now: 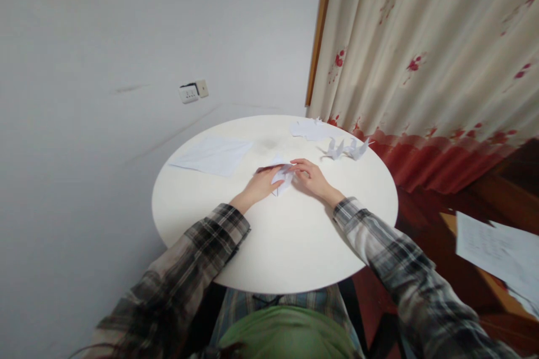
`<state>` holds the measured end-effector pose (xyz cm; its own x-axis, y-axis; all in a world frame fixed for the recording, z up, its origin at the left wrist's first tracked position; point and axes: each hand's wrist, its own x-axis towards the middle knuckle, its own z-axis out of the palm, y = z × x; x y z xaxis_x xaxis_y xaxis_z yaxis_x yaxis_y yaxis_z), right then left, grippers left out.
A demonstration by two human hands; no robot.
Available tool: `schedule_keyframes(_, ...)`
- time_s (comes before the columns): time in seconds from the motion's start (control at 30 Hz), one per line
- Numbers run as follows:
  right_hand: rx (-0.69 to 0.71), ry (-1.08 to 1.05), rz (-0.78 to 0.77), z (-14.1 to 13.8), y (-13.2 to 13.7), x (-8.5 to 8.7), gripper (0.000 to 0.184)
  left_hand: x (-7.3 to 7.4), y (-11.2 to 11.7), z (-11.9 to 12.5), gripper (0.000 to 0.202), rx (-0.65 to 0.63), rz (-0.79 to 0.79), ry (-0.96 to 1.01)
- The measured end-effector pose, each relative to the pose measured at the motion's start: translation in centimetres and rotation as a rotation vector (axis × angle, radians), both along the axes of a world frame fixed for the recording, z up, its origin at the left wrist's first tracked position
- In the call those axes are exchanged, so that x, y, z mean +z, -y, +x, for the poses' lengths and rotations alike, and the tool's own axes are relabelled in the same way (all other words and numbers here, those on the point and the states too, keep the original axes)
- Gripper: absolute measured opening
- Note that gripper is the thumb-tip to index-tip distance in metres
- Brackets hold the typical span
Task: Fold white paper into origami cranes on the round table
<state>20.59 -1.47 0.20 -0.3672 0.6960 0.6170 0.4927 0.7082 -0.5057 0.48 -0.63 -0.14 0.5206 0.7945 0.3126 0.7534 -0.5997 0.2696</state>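
A partly folded piece of white paper [283, 185] lies on the round white table [295, 252], between my two hands. My left hand [264, 181] grips its left side, with the thumb over the front and the fingers behind a raised flap. From the right, my right hand [310, 176] has its bent fingers at the paper's upper right edge, pinching it there. Part of the paper is covered by my fingers, so its exact shape is hard to make out. Two folded paper cranes, a left one [334, 149] and a right one [357, 150], stand beyond my right hand.
Flat white sheets [214, 155] lie at the table's left. Another paper piece [309, 129] is at the back, with a small folded shape by it. A wall with a socket [188, 93] borders the left; a flowered curtain [421, 67] hangs right. Printed papers [497, 252] lie lower right.
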Motion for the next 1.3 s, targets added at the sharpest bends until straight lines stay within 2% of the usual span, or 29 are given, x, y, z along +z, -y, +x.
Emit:
schedule_keyframes(0.23, 0.007, 0.007, 0.016, 0.2, -0.6, -0.6, 0.042, 0.1, 0.0, 0.0, 0.047, -0.014, 0.01, 0.011)
schedule_keyframes(0.5, -0.051, 0.036, 0.043, 0.2, -0.5, -0.4, 0.034, 0.8, 0.6, 0.1, 0.048, -0.034, 0.005, 0.024)
schedule_keyframes(0.83, -0.135, 0.316, 0.114, 0.2, 0.3, 0.0, 0.032, 0.7, 0.7, 0.3, 0.045, -0.035, 0.013, -0.007)
schedule_keyframes(1.0, -0.137, 0.343, 0.083, 0.1, 0.5, 0.3, 0.029, 0.8, 0.8, 0.3, 0.042, -0.031, -0.006, -0.013)
schedule_keyframes(1.3, -0.088, 0.334, 0.116, 0.0, 0.5, 0.2, 0.029, 0.2, 0.5, 0.2, 0.04, -0.058, -0.012, -0.063)
